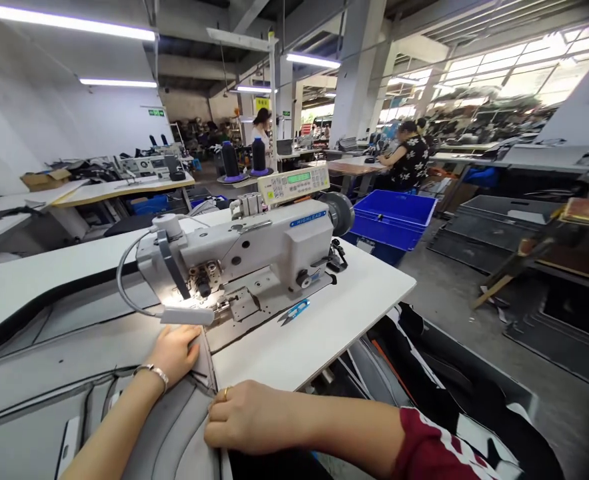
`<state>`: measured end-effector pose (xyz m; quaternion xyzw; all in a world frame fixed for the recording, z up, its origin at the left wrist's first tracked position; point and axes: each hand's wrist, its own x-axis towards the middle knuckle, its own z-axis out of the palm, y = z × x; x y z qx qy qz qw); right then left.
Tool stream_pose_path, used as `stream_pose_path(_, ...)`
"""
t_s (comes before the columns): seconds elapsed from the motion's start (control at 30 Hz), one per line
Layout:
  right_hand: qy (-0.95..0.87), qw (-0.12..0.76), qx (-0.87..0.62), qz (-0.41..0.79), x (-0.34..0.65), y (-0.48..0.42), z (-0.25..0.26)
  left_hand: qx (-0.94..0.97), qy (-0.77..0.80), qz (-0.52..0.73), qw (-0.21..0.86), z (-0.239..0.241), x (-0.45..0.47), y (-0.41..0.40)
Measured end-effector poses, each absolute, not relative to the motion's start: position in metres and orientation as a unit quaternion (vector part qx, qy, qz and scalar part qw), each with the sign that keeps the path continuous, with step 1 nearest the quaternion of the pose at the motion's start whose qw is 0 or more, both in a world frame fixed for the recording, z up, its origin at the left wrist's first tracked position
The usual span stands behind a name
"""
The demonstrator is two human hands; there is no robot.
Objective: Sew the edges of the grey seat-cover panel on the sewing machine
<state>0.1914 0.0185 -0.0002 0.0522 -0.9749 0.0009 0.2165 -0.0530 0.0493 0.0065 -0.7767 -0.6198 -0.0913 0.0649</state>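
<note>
Where the view is read as a clock face centred on the hands, a sewing machine (254,240) stands at 12 o'clock on a white worktop (279,360), its lamp head (187,316) hanging just past the left hand (174,357) and hiding part of the stitching area. At 1 o'clock, blue-handled snips (297,311) lie on the bare worktop near the machine's bed, and farther out in the same direction sits a keypad (294,183) with a lit green display. At 12 o'clock, behind the machine, rise 2 dark thread cones (259,157). A blue crate (394,217) stands beyond the worktop at 2 o'clock, with grey crates (484,233) farther out. At 3 o'clock, below the worktop's edge, a heap of black and grey pieces (389,380) fills a container. Between 1 and 2 o'clock, a seated person in a dark floral top (409,163) works at another table.

A grey padded panel (104,343) spreads over the worktop from 7 to 11 o'clock, its right edge passing beneath the hands. The left hand lies palm down on it, thumb apart from the fingers. At 4 o'clock from it, well clear of the lamp, the right hand (247,417) is curled closed over the panel's edge; its thumb is hidden. The 2 hands are apart.
</note>
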Motion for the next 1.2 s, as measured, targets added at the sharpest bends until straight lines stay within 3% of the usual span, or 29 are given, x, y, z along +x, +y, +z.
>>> stream_pose_path(0.4, -0.981, 0.182, 0.049, 0.049, 0.192, 0.016, 0.004, -0.772, -0.631, -0.063, 0.046, 0.003, -0.048, 0.046)
stream_pose_path(0.87, -0.974, 0.207, 0.087, -0.017, 0.163, 0.039, -0.015, -0.825, -0.545, -0.139, 0.055, 0.005, -0.057, 0.013)
stream_pose_path(1.2, -0.963, 0.243, 0.110, -0.043, 0.148, 0.063, -0.014, -0.815, -0.559, -0.146, 0.031, 0.001, -0.072, 0.035)
